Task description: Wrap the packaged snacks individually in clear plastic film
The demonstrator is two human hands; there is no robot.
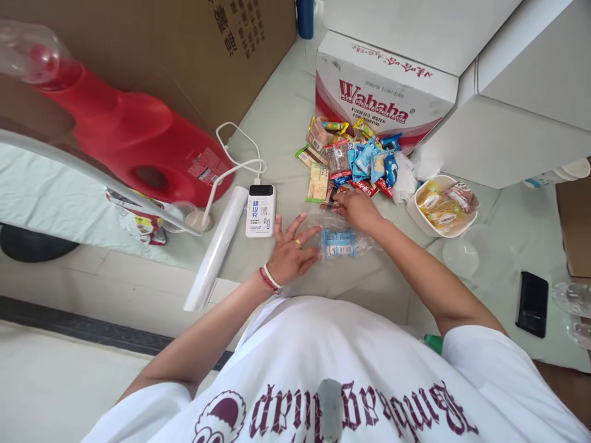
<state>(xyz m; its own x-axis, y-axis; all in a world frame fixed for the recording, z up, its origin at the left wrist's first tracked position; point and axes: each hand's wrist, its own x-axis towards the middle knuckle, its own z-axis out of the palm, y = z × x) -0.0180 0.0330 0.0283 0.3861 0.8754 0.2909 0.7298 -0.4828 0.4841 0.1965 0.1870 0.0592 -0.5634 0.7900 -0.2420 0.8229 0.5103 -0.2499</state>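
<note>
My left hand lies low over the table with fingers spread, its fingertips at the edge of a clear plastic bag. On that thin plastic rests a blue snack packet, just right of my left fingers. My right hand reaches past it, its fingers closed on a small dark snack packet at the near edge of a pile. In the pile are a beige cracker packet, a brown packet and several blue packets. My right fingertips partly cover the dark packet.
Behind the pile stands a Wahaha carton. A white bowl holding wrapped snacks is at right, a black phone farther right. To the left are a white power bank, a plastic film roll and a large red bottle.
</note>
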